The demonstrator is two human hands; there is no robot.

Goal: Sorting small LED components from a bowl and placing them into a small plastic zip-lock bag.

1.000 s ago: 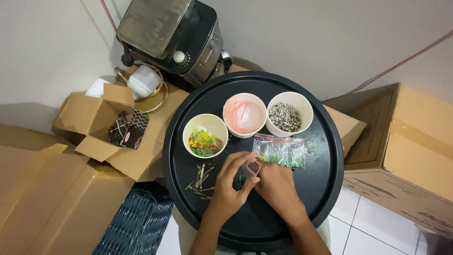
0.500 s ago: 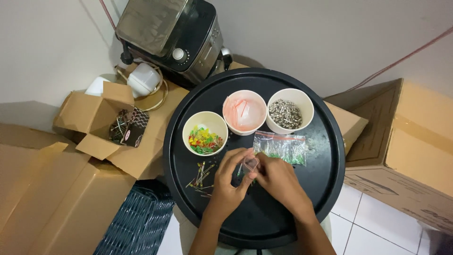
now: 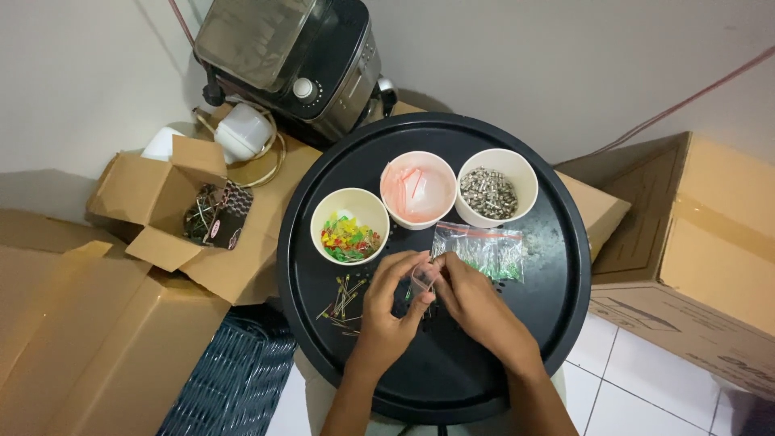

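Note:
My left hand (image 3: 386,311) and my right hand (image 3: 476,303) meet over the round black tray (image 3: 549,323), both pinching a small clear plastic bag (image 3: 423,277) between the fingertips. Loose LEDs with thin wire legs (image 3: 342,300) lie on the tray just left of my left hand. A clear zip bag of green parts (image 3: 483,250) lies right behind my right hand. Behind the hands stand three pale bowls: one with coloured LEDs (image 3: 349,228), one with small clear bags (image 3: 418,190), one with small metal parts (image 3: 494,188).
An open cardboard box (image 3: 173,210) with bits inside sits left of the tray. A metal appliance (image 3: 295,56) stands at the back beside a white plug and cable (image 3: 242,133). A large cardboard box (image 3: 694,242) is at the right, a woven blue basket (image 3: 230,383) below left.
Both hands have stayed together over the tray, working the small clear bag; the fingers have shifted slightly. Nothing else moved.

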